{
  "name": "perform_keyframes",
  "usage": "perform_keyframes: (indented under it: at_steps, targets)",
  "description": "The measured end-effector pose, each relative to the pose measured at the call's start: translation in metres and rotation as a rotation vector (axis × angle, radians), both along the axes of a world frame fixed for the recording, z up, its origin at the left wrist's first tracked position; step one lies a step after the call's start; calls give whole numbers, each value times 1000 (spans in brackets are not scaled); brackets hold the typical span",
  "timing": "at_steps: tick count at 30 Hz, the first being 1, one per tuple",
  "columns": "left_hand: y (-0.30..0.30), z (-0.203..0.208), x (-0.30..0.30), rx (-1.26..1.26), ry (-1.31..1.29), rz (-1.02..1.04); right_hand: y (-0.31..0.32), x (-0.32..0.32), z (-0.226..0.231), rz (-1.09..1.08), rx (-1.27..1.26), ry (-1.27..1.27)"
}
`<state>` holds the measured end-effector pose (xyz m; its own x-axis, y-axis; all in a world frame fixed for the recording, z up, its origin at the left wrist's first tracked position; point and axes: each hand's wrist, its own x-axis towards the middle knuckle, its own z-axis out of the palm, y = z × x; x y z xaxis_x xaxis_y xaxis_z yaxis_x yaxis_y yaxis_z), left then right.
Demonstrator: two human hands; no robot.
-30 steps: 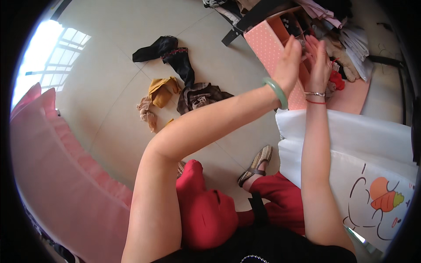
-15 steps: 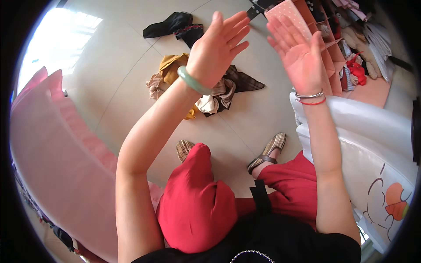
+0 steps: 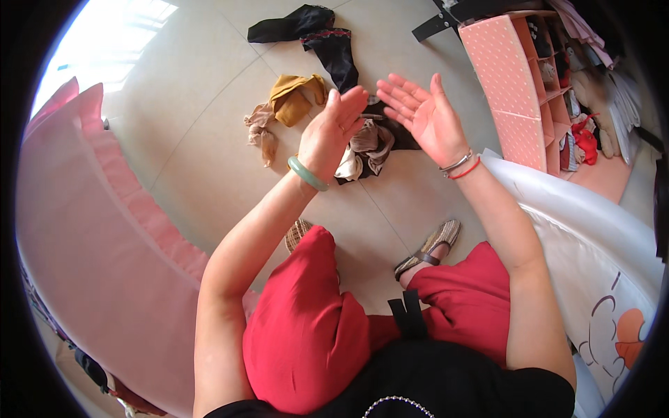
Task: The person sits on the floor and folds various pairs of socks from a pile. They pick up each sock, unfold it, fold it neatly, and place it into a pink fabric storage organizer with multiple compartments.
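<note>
Left hand [image 3: 336, 132] and right hand [image 3: 425, 115] both spread wide, fingers straight, holding nothing, touching nothing. Raised side by side on outstretched forearms, right palm turned up. Beneath them on the tiled floor [image 3: 202, 104], a crumpled heap of beige and dark clothes [image 3: 369, 146].

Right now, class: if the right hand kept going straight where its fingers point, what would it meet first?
Probably the black garment on the floor; the right hand is raised, so depth is uncertain.

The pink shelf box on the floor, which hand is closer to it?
Right. The right hand is raised, open and empty, just beside the pink shelf box. The left hand is farther away, over the pile of clothes.
</note>
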<state>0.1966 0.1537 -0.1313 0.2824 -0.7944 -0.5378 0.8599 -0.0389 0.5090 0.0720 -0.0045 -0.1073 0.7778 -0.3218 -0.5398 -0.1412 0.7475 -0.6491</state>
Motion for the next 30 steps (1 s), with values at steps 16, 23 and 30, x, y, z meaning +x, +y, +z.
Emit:
perform_keyframes:
  at_steps: [16, 23, 30]
  targets:
    - [26, -14, -18, 113, -60, 18, 16, 23, -25, 95, -53, 40]
    - [31, -21, 3, 150, -129, 131, 15, 47, -29, 102, -79, 24]
    - [42, -36, 49, 169, -378, 306, 27, 68, -34, 159, -108, 7]
